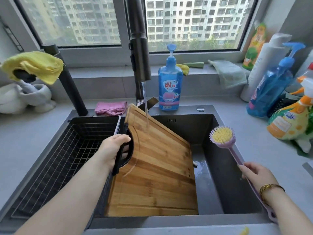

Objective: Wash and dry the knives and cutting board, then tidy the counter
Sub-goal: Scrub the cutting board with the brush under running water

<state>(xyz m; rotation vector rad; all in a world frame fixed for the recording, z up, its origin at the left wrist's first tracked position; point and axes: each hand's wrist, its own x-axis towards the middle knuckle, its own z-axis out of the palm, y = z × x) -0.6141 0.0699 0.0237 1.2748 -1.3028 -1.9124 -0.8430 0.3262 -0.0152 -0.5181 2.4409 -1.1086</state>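
Note:
A wooden cutting board (157,173) leans tilted inside the dark sink (225,189), its far corner raised toward the faucet. My left hand (113,148) grips the board's black handle at its left edge. Water runs from the faucet (139,53) onto the board's upper part. My right hand (255,173) holds a purple dish brush by its long handle, its yellow-bristled head (222,134) raised above the sink's right side, apart from the board. No knives are visible.
A black wire basket (67,155) fills the sink's left half. A blue soap pump bottle (170,85) and a pink cloth (111,108) sit behind the sink. Bottles and sprayers (271,85) crowd the right counter. A yellow cloth (33,65) hangs at the left.

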